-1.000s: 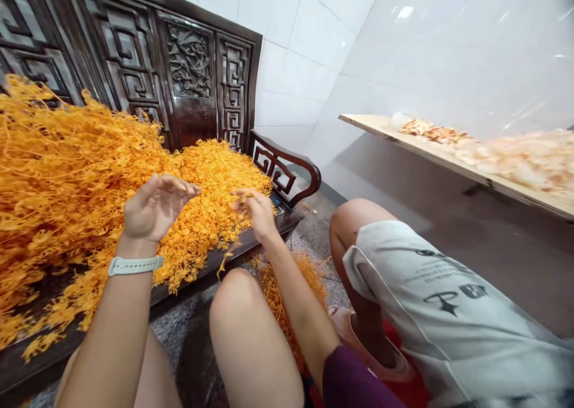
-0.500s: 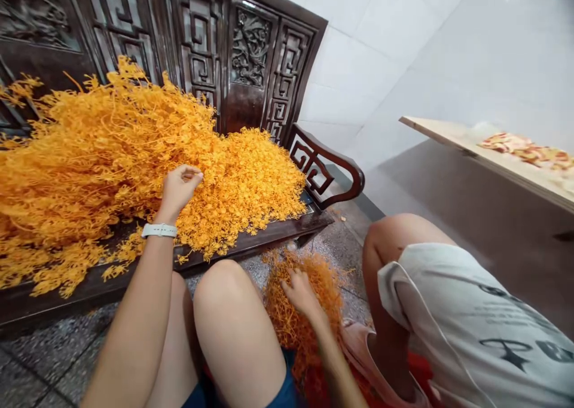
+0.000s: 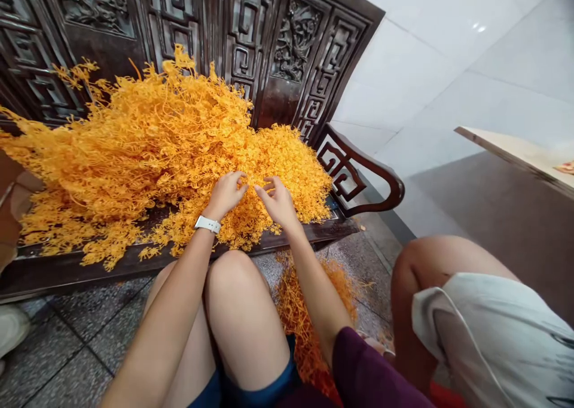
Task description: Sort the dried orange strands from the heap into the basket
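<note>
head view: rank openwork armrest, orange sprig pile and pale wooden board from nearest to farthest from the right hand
1. Orange sprig pile, just beyond the right hand
2. Openwork armrest, right of the pile
3. Pale wooden board, at far right

Right hand [image 3: 280, 204] back near left hand [image 3: 224, 197]

Carved bench [image 3: 280, 100], white wall [image 3: 399, 67], pale board [image 3: 515, 146]

Purple sleeve [image 3: 372, 372], blue shorts [image 3: 274, 385], white wrist band [image 3: 207, 224]
The sleeve looks dark and plain; the band is narrow, has small dots, and goes around the left wrist [image 3: 214, 213].
</note>
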A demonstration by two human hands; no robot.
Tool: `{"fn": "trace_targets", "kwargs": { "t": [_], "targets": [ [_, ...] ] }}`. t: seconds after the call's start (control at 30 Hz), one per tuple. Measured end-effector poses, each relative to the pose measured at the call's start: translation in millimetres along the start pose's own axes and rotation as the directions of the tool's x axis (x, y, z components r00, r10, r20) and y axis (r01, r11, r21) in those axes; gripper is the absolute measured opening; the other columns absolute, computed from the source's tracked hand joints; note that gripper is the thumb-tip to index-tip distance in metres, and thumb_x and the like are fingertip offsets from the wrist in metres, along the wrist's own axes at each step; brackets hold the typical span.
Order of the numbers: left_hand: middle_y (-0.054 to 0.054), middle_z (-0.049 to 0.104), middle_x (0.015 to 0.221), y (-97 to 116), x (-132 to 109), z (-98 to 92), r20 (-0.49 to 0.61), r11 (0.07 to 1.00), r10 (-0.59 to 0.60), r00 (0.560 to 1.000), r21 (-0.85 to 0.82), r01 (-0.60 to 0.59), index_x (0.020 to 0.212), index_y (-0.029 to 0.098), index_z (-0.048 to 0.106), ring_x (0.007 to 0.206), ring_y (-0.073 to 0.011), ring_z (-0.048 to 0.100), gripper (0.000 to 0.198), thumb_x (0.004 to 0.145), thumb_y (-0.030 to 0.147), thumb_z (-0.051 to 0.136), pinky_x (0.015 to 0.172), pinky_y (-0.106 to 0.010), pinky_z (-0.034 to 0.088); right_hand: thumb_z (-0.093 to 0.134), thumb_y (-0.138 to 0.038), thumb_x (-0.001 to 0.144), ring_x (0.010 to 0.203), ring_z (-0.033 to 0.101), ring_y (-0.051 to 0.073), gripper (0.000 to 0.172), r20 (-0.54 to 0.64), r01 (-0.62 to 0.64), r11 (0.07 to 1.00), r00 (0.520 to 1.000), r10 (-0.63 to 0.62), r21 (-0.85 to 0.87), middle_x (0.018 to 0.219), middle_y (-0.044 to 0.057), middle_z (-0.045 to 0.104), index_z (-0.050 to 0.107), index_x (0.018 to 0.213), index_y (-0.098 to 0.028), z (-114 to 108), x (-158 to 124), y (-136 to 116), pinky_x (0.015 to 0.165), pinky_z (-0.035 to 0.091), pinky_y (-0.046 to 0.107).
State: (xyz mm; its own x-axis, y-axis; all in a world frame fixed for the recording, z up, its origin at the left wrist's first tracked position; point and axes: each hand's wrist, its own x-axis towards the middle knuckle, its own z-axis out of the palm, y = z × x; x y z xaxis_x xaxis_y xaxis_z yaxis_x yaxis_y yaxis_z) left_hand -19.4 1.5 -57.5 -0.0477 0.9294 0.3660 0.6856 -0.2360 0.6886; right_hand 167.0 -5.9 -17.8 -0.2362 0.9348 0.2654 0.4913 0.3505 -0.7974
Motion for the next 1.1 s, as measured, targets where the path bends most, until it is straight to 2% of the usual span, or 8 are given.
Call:
{"fn": "trace_targets", "kwargs": {
  "t": [0.13, 0.23, 0.4, 0.5, 0.63, 0.77, 0.93, 1.1],
  "targets": [
    [-0.007, 0.077, 0.093, 0.8, 0.7, -1.4, 0.139, 0.985, 0.029, 0.99, -0.175, -0.005, 0.11, 0.018, 0.074, 0.08, -0.0222, 0.07, 0.023, 0.094, 0.024, 0.058, 0.076, -0.033, 0.053, 0.073, -0.049, 0.091, 0.072, 0.064, 0.015, 0.034, 0.17, -0.288, 0.88, 0.956, 0.24, 0.378, 0.088, 0.002, 0.068, 0.063, 0.102, -0.019, 30.3, 38.0, 9.2, 0.064, 0.048, 0.028],
    [-0.008, 0.075, 0.091, 1.0, -0.1, -1.1, 0.069, 0.994, 0.032, 0.997, -0.106, -0.025, 0.101, 0.018, 0.075, 0.084, -0.024, 0.07, 0.023, 0.096, 0.021, 0.052, 0.083, -0.037, 0.055, 0.071, -0.037, 0.093, 0.06, 0.06, 0.01, 0.022, 0.241, -0.394, 0.72, 0.919, 0.312, 0.572, 0.078, -0.002, 0.065, 0.059, 0.089, -0.019, 48.6, 46.3, 15.6, 0.058, 0.046, 0.024],
    [-0.02, 0.06, 0.141, -1.0, -5.0, -3.8, -0.129, 0.997, 0.077, 0.989, 0.034, -0.073, 0.139, 0.011, 0.062, 0.125, -0.0321, 0.063, 0.051, 0.088, 0.017, 0.061, 0.111, -0.044, 0.05, 0.073, -0.032, 0.091, 0.053, 0.051, 0.007, 0.021, 0.174, -0.337, 0.683, 0.939, 0.298, 0.648, 0.071, -0.006, 0.061, 0.057, 0.087, -0.019, 49.4, 33.9, 21.7, 0.056, 0.043, 0.021],
    [-0.019, 0.037, 0.168, -3.0, -8.1, -5.8, -0.093, 0.989, 0.063, 0.994, 0.138, -0.05, 0.161, 0.014, 0.039, 0.151, -0.0399, 0.041, 0.08, 0.087, 0.019, 0.067, 0.125, -0.054, 0.034, 0.073, -0.032, 0.09, 0.053, 0.047, 0.006, 0.022, 0.148, -0.308, 0.663, 0.946, 0.287, 0.683, 0.068, -0.007, 0.057, 0.057, 0.084, -0.019, 41.6, 21.0, 24.1, 0.055, 0.04, 0.02],
    [-0.016, 0.015, 0.178, -6.7, -8.7, -2.0, -0.002, 0.977, 0.012, 1.0, 0.214, -0.011, 0.171, 0.02, 0.014, 0.157, -0.0436, 0.029, 0.097, 0.092, 0.03, 0.068, 0.125, -0.064, 0.028, 0.078, -0.037, 0.086, 0.054, 0.043, 0.006, 0.029, 0.148, -0.289, 0.64, 0.953, 0.266, 0.712, 0.069, -0.006, 0.055, 0.055, 0.081, -0.02, 35.0, 6.4, 24.1, 0.054, 0.037, 0.02],
    [-0.021, 0.016, 0.177, -9.7, -5.5, 3.8, 0.012, 0.964, -0.026, 1.0, 0.264, 0.022, 0.171, 0.014, 0.016, 0.157, -0.046, 0.027, 0.092, 0.095, 0.034, 0.064, 0.123, -0.067, 0.027, 0.08, -0.043, 0.083, 0.053, 0.039, 0.006, 0.033, 0.141, -0.253, 0.627, 0.964, 0.224, 0.736, 0.071, -0.006, 0.054, 0.056, 0.082, -0.021, 34.4, -0.6, 17.2, 0.055, 0.035, 0.021],
    [-0.022, 0.021, 0.175, -14.9, 3.8, 5.2, -0.107, 0.952, -0.06, 0.992, 0.294, 0.089, 0.171, 0.015, 0.017, 0.16, -0.0396, 0.025, 0.082, 0.098, 0.025, 0.055, 0.124, -0.065, 0.026, 0.083, -0.048, 0.083, 0.053, 0.039, 0.007, 0.036, 0.068, -0.107, 0.673, 0.994, 0.083, 0.732, 0.069, -0.005, 0.055, 0.059, 0.08, -0.02, 28.2, -19.5, -8.9, 0.054, 0.032, 0.022],
    [-0.018, 0.03, 0.174, -20.4, 14.1, 17.1, -0.07, 0.946, -0.103, 0.992, 0.303, 0.119, 0.171, 0.018, 0.021, 0.158, -0.0391, 0.029, 0.079, 0.097, 0.019, 0.049, 0.123, -0.066, 0.027, 0.076, -0.053, 0.091, 0.057, 0.046, 0.011, 0.034, 0.211, -0.045, 0.784, 0.971, -0.11, 0.618, 0.07, -0.002, 0.057, 0.064, 0.086, -0.021, -3.4, -61.9, -50.3, 0.056, 0.038, 0.025]
  ]
}}
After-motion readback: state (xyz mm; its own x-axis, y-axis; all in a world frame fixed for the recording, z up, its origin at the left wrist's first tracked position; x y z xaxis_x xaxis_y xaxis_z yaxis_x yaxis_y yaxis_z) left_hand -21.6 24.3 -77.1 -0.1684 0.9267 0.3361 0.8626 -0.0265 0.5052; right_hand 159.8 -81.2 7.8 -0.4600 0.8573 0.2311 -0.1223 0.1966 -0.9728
